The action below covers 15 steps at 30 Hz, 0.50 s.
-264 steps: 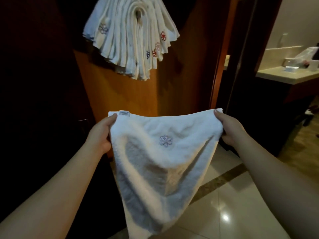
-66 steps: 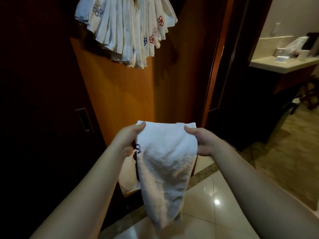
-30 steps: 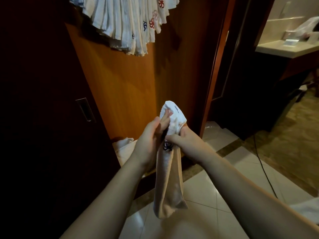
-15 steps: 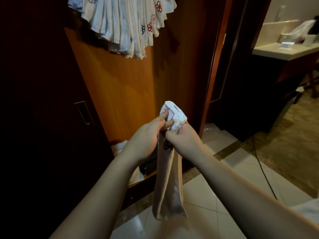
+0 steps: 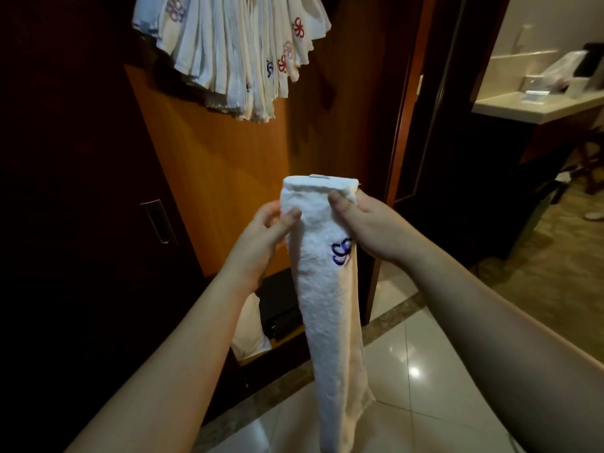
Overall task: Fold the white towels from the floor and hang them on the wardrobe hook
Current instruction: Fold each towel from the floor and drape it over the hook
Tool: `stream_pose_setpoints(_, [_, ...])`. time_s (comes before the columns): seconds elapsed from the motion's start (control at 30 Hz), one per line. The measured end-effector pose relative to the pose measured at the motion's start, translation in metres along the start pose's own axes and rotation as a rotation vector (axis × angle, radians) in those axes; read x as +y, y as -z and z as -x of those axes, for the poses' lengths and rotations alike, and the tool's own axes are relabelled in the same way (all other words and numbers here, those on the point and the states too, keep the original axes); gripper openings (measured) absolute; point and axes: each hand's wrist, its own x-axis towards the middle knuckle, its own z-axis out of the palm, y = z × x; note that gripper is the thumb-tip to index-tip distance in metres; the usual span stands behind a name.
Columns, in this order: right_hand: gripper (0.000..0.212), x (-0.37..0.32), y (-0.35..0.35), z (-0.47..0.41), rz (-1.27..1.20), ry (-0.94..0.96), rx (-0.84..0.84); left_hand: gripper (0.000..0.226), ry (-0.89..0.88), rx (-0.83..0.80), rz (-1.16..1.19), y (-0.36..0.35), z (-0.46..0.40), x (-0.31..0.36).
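So, head cam: I'm holding a white towel folded into a long narrow strip, hanging straight down in front of the wardrobe door. My left hand pinches its upper left edge between thumb and fingers, and my right hand grips the top right corner, thumb on the front. Up on that door hangs a bunch of folded towels.

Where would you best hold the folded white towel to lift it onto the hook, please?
Probably keep to the top folded edge of the folded towel, one hand at each side: the left hand and right hand already pinch it there. It hangs as a long narrow strip, so a top hold keeps the folds together under the hung towels.
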Motion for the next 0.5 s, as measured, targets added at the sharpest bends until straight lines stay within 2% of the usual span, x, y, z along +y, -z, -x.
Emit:
stream_pose_setpoints(0.07, [0.038,-0.009,0.005,-0.003,0.106,0.074,0.005,0.062,0.037,-0.116,0.131,0.0,-0.003,-0.003])
stream_pose_setpoints(0.13, [0.038,-0.014,0.009,-0.006,0.145,0.137,0.071,0.065,0.058,-0.166,0.21,-0.003,-0.001,-0.006])
stream_pose_setpoints(0.3, [0.038,-0.009,0.014,-0.012,0.05,0.19,0.334,0.035,0.059,-0.153,0.251,-0.028,0.012,-0.006])
stream_pose_setpoints(0.37, [0.059,-0.004,0.019,-0.015,-0.04,0.161,0.395,0.035,0.052,-0.152,0.272,-0.033,0.014,0.004])
stream_pose_setpoints(0.43, [0.076,0.006,0.024,-0.018,-0.333,0.084,0.288,0.034,0.053,-0.169,0.286,-0.035,0.012,0.018])
stream_pose_setpoints(0.5, [0.094,0.028,0.025,-0.016,-0.703,-0.034,0.042,0.03,0.07,-0.165,0.309,-0.036,0.008,0.031])
